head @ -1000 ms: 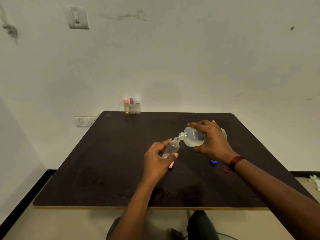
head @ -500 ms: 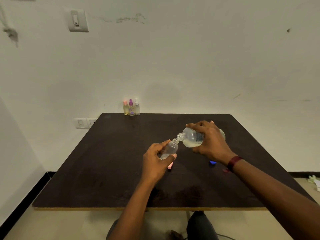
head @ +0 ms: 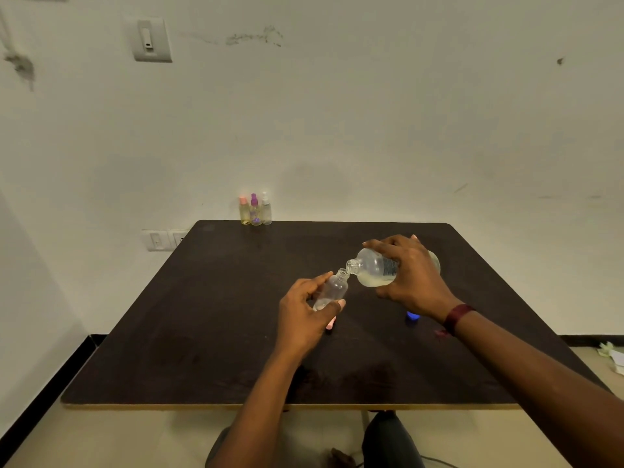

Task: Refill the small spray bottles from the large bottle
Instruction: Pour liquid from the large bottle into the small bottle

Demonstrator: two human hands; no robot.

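My left hand [head: 304, 314] grips a small clear spray bottle [head: 334, 288] with its cap off, tilted with the neck up to the right. My right hand [head: 413, 276] holds the large clear bottle [head: 373, 268] tipped on its side, its open mouth just above the small bottle's neck. Pale liquid lies along the large bottle's lower side, and a little sits in the small bottle's base. A pink spray cap [head: 331, 323] lies on the dark table [head: 202, 332] under my left hand. A blue cap [head: 412, 315] lies under my right wrist.
Three small spray bottles [head: 255, 211] with pink, purple and white tops stand together at the table's far left edge against the wall. Wall sockets [head: 162, 239] sit left of the table. My knees show below the near edge.
Both hands and bottles stay almost in place. The large bottle's mouth has lifted slightly away from the small bottle's neck.
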